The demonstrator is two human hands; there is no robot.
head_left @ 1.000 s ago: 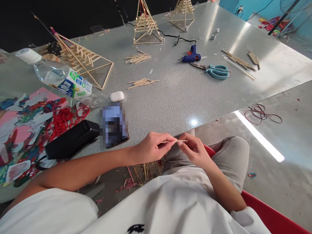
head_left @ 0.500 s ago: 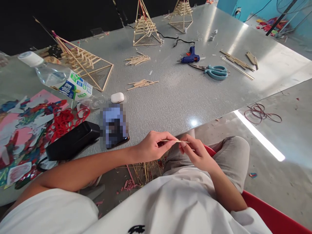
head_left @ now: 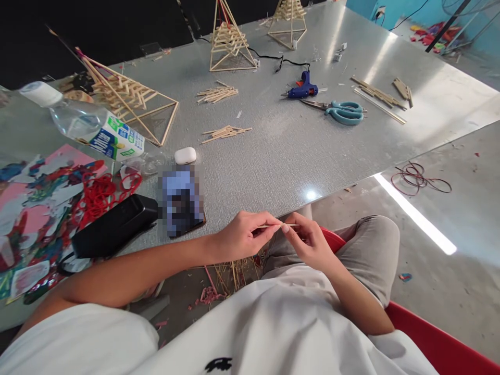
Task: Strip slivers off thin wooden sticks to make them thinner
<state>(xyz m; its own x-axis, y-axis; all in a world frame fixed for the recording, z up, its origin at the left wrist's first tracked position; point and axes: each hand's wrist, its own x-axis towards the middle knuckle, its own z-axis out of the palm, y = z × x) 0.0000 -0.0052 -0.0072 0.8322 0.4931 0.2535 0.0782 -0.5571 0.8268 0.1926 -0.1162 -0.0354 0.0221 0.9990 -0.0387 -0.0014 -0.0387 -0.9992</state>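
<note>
Over my lap, just off the table's near edge, my left hand (head_left: 250,234) pinches a thin wooden stick (head_left: 265,226) between thumb and fingers. My right hand (head_left: 307,239) grips the same stick farther along, its thumb meeting the left fingertips. Most of the stick is hidden by fingers. On the table beyond lie two small piles of short wooden sticks, a nearer pile (head_left: 226,133) and a farther pile (head_left: 217,94). Frames built from such sticks stand behind them, one framework (head_left: 230,47) at the back and a larger framework (head_left: 128,99) to the left.
Teal scissors (head_left: 344,113) and a blue glue gun (head_left: 303,88) lie toward the back right. At left are a plastic bottle (head_left: 117,138), a black case (head_left: 113,224), red cord (head_left: 97,195) and a phone (head_left: 182,203). A white earbud case (head_left: 185,155) sits nearby.
My right hand has shifted slightly left along the stick, so its thumb now meets my left fingertips. My left hand keeps its pinch. The view has moved a little.
</note>
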